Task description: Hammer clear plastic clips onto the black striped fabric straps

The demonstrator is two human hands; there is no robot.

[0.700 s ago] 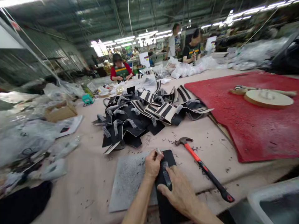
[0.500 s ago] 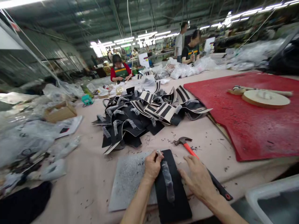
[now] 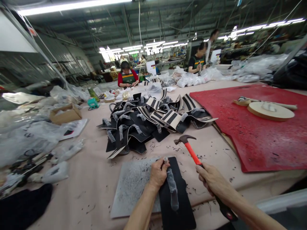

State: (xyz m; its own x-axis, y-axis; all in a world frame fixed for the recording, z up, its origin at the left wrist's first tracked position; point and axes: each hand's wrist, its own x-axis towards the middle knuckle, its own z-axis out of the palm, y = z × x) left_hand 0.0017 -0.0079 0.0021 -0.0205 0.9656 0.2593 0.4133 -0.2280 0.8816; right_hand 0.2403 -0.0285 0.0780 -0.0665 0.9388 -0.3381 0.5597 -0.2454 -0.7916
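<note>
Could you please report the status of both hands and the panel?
Left hand gripping small tool over black panel. Right hand holding hammer. Panel pile beyond, not touching.

We can only make out the top end of the small silvery cylinder (image 3: 165,159); the left hand (image 3: 158,175) has its fingers over the rest. The right hand (image 3: 213,179) blocks our view of mid-handle on the claw hammer (image 3: 192,153). Both forearms (image 3: 143,206) get chopped off at the bottom. Part of the grey plate (image 3: 129,188) is hidden under the black panel (image 3: 185,199). The red mat (image 3: 259,143) runs out of frame right, the black cloth (image 3: 26,204) left. Dark specks (image 3: 231,179) on the surface (image 3: 91,172)? Too tiny for us. People way back (image 3: 143,59) are basically smudges.
</note>
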